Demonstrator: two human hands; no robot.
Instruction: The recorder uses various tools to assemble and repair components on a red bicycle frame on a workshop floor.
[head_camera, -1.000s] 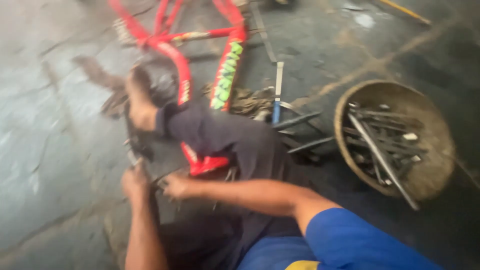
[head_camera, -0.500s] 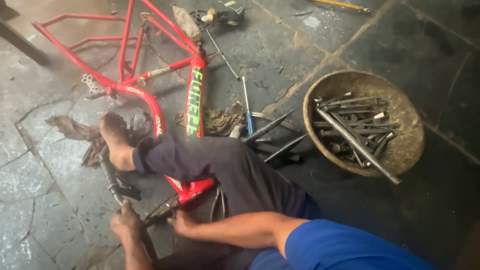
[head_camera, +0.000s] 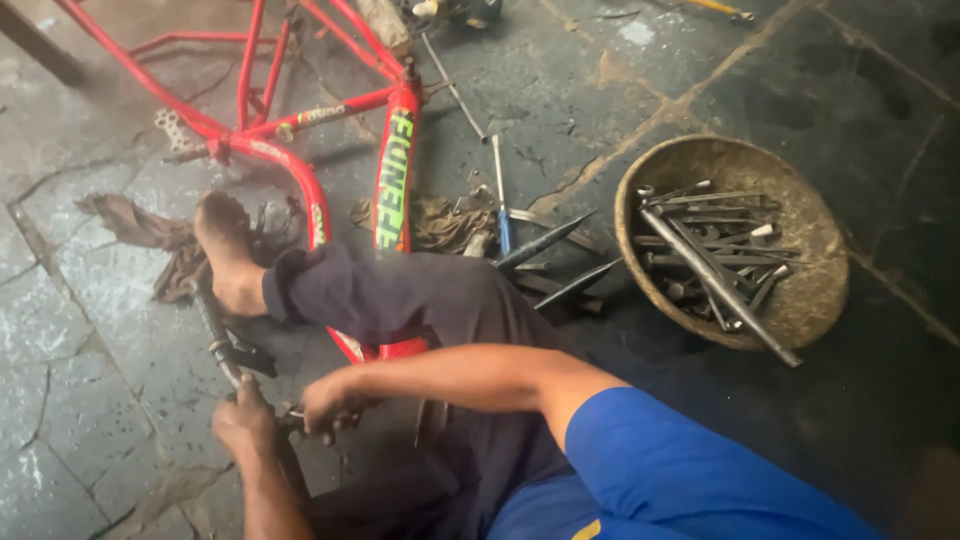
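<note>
while the left hand (head_camera: 243, 420) grips a crank arm (head_camera: 215, 335), the right hand (head_camera: 330, 402) pinches a small part—bare floor (head_camera: 90, 330) lies leftward.

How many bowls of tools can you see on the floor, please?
1. The round bowl sits on the stone floor to the right of the red bicycle frame, filled with metal tools; others may lie outside the view.

Green lettered decal strip (head_camera: 397, 178) on red bicycle frame (head_camera: 300, 185) tube.
</note>
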